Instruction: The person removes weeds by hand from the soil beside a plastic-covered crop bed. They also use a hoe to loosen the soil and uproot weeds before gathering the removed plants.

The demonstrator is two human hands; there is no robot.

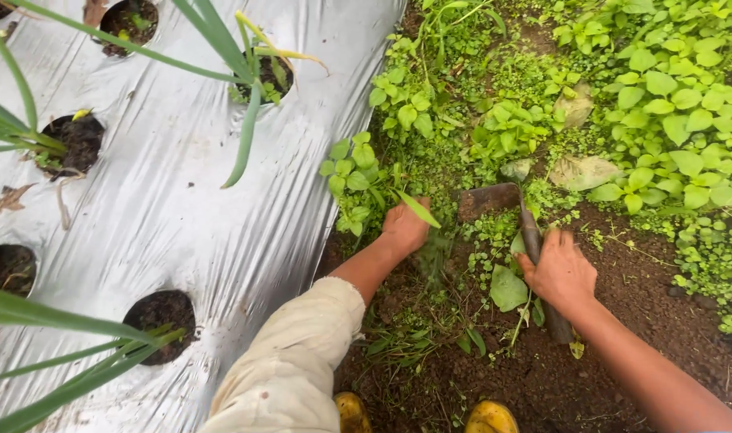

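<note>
Yellow boots [491, 417] are peeking in at the bottom edge, standing on dark soil [622, 337]. Above them, the right hand [560, 273] is closing fully around the wooden handle of a small hoe [488, 199], its blade lying among weeds [430, 160]. Beside it, the left hand [404, 228] is clutching a tuft of weeds next to the silver mulch sheet [181, 208].

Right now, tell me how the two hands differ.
The left hand is closed on a clump of green weeds; the right hand grips the brown wooden handle of a small rusty-bladed hoe. The left arm wears a rolled cream sleeve; the right forearm is bare. Both work over dark soil.
</note>
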